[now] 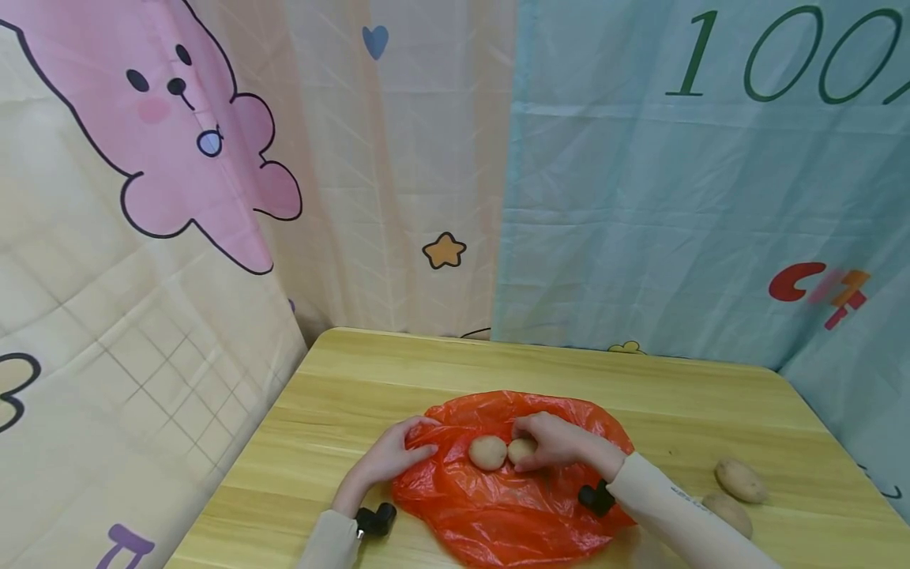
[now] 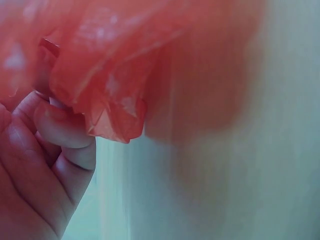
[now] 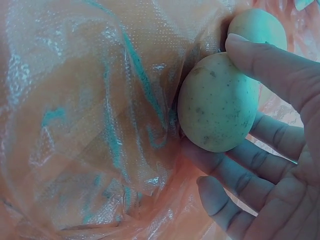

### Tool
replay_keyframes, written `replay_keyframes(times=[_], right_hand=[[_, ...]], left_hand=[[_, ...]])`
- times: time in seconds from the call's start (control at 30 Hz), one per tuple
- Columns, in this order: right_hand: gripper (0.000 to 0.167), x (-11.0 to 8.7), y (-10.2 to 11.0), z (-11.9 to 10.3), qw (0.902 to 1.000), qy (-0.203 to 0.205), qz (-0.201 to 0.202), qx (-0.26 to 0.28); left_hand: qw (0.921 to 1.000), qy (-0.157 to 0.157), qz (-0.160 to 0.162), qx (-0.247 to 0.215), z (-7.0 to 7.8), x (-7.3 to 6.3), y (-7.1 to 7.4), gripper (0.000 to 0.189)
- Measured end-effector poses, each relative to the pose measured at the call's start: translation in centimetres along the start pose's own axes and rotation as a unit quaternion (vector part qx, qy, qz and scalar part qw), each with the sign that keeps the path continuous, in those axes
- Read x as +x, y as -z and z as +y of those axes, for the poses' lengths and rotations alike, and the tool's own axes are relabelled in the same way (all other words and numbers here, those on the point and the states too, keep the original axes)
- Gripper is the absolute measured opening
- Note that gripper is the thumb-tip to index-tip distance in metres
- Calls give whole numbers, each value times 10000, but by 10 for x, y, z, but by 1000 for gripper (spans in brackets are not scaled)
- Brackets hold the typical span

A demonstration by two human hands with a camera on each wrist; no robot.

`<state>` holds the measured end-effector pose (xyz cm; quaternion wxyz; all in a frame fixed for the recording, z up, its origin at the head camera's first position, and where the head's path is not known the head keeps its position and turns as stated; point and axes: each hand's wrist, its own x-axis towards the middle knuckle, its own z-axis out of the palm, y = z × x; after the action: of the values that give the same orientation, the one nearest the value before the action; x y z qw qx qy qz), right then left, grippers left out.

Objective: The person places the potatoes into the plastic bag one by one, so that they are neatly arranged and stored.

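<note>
A red plastic bag point(image 1: 515, 518) lies spread out and crumpled on the table. My right hand point(image 1: 558, 440) grips a potato point(image 3: 218, 102) over the bag, with the thumb on top and fingers beneath it. Right beside that one, a second potato point(image 1: 487, 453) rests on the red plastic. My left hand point(image 1: 389, 457) holds the bag's left edge; in the left wrist view its curled fingers point(image 2: 65, 125) are partly hidden by the plastic.
Two more potatoes, one farther back point(image 1: 741, 480) and one nearer point(image 1: 729, 515), lie on the wooden table point(image 1: 398, 359) at the right, by the right sleeve point(image 1: 686, 514). Printed curtains point(image 1: 604, 197) hang behind the table and along its left side.
</note>
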<state>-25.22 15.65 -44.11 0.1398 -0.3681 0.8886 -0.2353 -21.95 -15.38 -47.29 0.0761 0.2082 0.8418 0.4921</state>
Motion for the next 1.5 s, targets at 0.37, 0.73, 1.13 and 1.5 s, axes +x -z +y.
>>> replay_keyframes(times=[0.37,0.73,1.13,1.5], right_hand=[[23,-1,1,-1,9999,-66,40,-147],[24,-4,2,-6,9997,-44,141,-185],[26,-8,6,-8,9997,-204,110,-19],[23,-15,16,-11,9980,-84,555,-289]], left_hand=[[9999,53,-53,-91,17,-4,3,31],[9997,131,-134,-156,-6,2,0,34],[9997,138,-141,-156,-4,2,0,34],[9998,95,-136,-119,-4,1,1,33]])
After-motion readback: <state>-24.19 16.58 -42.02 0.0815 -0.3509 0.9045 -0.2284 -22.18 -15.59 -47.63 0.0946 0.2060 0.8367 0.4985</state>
